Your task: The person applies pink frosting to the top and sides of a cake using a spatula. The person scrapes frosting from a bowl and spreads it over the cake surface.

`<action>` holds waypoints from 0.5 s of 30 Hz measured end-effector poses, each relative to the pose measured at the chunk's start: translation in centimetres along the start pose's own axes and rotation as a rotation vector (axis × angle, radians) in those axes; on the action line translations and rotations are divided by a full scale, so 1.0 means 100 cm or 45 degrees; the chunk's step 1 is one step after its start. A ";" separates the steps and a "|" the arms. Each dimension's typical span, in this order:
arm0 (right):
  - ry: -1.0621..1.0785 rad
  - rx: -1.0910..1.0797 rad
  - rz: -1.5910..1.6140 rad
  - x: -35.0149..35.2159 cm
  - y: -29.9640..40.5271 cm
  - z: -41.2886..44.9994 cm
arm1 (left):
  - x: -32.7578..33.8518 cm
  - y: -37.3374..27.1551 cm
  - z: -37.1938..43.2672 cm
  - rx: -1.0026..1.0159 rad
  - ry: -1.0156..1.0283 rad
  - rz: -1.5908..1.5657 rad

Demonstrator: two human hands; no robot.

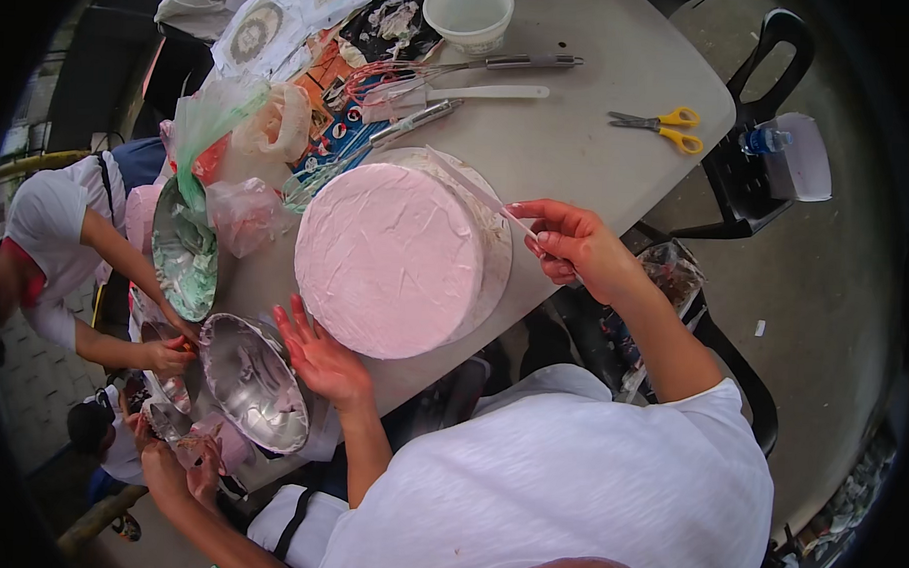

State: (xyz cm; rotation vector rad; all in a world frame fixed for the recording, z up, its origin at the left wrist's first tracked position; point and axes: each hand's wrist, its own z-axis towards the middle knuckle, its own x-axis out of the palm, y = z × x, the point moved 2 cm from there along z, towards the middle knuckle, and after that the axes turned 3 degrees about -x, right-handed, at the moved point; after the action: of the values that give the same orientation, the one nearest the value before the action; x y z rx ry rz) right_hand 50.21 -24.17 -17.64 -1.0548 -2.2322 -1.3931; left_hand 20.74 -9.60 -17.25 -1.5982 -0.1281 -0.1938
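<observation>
In the head view a tall round cake covered in pink frosting stands on a round board near the table's edge. My right hand grips the thin handle of a spatula, its pale blade over the right side of the cake. My left hand, palm up with fingers apart and reddish smears on it, is beside the lower left of the cake and holds nothing. To its left a steel bowl with pink frosting remains lies tilted.
Yellow-handled scissors, whisks, a white scraper and a plastic tub lie beyond the cake. Piping bags and a bowl with green frosting are at left, where other people's hands work. A black chair stands right.
</observation>
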 end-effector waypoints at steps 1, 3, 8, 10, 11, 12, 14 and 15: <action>0.003 0.002 0.007 0.001 0.001 -0.001 | -0.001 0.000 0.000 0.001 0.000 0.007; -0.079 0.011 -0.049 0.000 0.002 -0.004 | -0.002 -0.001 0.002 -0.021 -0.004 -0.034; -0.100 -0.027 -0.111 0.000 0.006 -0.007 | -0.003 0.000 0.006 -0.038 -0.015 -0.044; -0.123 -0.045 -0.122 0.000 0.006 -0.008 | -0.003 0.000 0.007 -0.040 -0.030 -0.021; -0.127 -0.028 -0.120 0.001 0.004 -0.008 | -0.003 0.000 0.008 -0.030 -0.032 0.002; -0.131 -0.012 -0.119 0.002 0.002 -0.008 | -0.003 0.001 0.008 -0.019 -0.035 0.024; -0.113 0.029 -0.111 0.003 -0.008 -0.009 | -0.004 0.002 0.009 -0.035 -0.033 0.011; -0.091 0.064 -0.108 0.005 -0.012 -0.010 | -0.004 0.002 0.010 -0.045 -0.033 -0.006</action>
State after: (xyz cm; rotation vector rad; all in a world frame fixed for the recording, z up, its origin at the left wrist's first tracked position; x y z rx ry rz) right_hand 48.91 -25.13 -17.60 -1.0193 -2.3756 -1.3451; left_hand 20.40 -8.63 -17.58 -1.6358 -0.1496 -0.1800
